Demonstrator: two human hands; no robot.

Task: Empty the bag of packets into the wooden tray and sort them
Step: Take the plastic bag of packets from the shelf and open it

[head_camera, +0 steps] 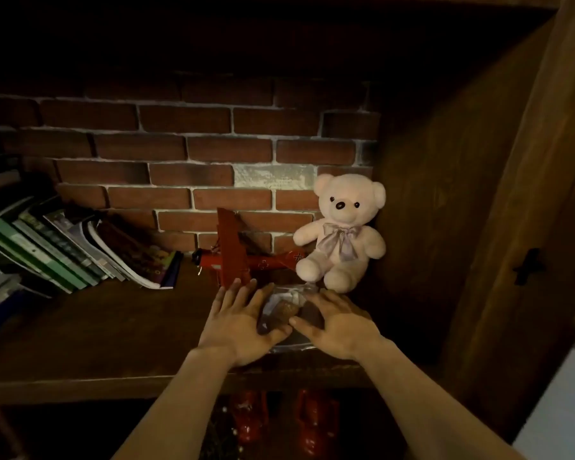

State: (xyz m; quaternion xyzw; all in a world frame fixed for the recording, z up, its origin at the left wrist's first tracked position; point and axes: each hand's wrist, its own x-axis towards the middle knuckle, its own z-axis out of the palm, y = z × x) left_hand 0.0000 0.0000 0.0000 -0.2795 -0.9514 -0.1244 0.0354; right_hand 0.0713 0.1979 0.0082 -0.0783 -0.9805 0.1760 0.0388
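Cupped between both hands, the clear bag of packets (287, 310) lies on the dark shelf (120, 327), near its front edge. Its left side is held by the left hand (238, 322), its right side by the right hand (337, 322); whether the fingers reach underneath cannot be made out in the dim light. The bag should be lifted level and drawn straight back. Little room is left behind, where the teddy bear (342, 234) and red toy plane (236, 257) stand. No wooden tray is seen.
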